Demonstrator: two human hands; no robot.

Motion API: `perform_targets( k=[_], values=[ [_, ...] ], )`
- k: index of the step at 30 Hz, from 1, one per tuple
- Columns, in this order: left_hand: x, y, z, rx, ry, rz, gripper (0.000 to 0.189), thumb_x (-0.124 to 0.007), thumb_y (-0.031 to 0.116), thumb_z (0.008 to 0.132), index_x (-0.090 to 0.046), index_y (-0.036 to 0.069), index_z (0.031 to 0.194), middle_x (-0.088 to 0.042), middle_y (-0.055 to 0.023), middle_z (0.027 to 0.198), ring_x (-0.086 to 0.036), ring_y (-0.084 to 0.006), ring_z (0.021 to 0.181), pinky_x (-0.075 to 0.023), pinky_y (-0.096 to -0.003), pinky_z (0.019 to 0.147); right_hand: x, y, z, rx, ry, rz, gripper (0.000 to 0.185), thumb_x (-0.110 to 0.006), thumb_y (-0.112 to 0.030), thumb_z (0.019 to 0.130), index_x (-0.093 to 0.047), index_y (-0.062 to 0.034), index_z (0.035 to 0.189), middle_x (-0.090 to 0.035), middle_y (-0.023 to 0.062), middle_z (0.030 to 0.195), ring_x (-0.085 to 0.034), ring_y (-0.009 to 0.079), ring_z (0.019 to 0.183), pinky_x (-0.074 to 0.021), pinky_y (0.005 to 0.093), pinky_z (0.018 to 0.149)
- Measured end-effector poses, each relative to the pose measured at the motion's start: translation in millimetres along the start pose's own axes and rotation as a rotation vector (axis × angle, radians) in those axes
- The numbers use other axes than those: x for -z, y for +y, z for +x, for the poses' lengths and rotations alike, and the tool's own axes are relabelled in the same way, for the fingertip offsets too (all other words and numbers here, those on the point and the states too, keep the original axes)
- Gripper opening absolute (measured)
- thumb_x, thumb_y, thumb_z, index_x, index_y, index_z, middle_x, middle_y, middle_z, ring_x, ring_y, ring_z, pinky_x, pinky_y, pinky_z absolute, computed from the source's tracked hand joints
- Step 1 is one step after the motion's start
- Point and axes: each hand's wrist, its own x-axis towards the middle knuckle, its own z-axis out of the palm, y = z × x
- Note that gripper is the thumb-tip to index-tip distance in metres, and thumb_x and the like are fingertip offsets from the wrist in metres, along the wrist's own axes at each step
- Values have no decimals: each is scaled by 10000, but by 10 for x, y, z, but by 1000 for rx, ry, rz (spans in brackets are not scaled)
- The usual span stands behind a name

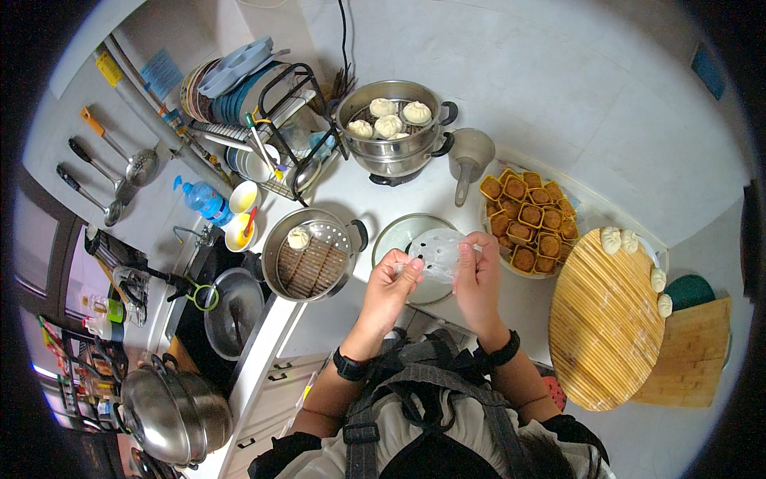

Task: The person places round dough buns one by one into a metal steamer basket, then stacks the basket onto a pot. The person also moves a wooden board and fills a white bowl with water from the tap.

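Observation:
Between them, my left hand (392, 287) and my right hand (479, 275) hold a round, translucent perforated steamer liner (438, 254) by its opposite edges. Beneath it a glass pot lid (389, 239) lies on the white counter. To the left stands a steel steamer tier (314, 272) with slatted liners and one bun (298, 238) near its back wall. A stacked steel steamer (392, 158) further back holds several buns (388, 126). At the right, more buns (610, 240) rest along the rim of a round slatted bamboo tray (607, 323).
A steel saucepan (471, 152) stands right of the stacked steamer. Beyond it is a plate of small brown cakes in yellow cups (531, 214). A dish rack (299, 149), bowls (239, 232) and a blue pump bottle (206, 202) stand at the left, above a sink with a metal basin (230, 311).

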Motion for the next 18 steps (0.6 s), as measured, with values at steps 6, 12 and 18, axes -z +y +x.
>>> perform_targets(
  k=[6, 12, 18],
  values=[
    [-124, -4, 65, 25, -179, -112, 231, -564, 214, 894, -525, 92, 1087, -582, 16, 918, -503, -53, 804, -394, -198, 685, 126, -8, -54, -35, 44, -78, 107, -456, -142, 936, -459, -70, 1014, -466, -4, 575, -418, 58, 471, -332, 246, 422],
    [-211, -32, 69, -10, -146, 30, 182, -651, 69, 806, -572, 33, 967, -614, -30, 891, -588, -97, 776, -483, -219, 701, 200, -48, -71, 114, 33, -245, 165, -492, -182, 915, -491, -60, 1027, -591, 98, 755, -576, 173, 575, -443, 292, 517],
    [-345, -110, 202, 176, -277, -66, 339, -700, 114, 782, -563, -4, 1069, -624, -61, 985, -596, -131, 830, -487, -257, 742, 796, -230, 22, -51, -68, -278, 171, -546, -154, 880, -543, -43, 1011, -569, 64, 729, -531, 119, 611, -436, 261, 568]
  ],
)
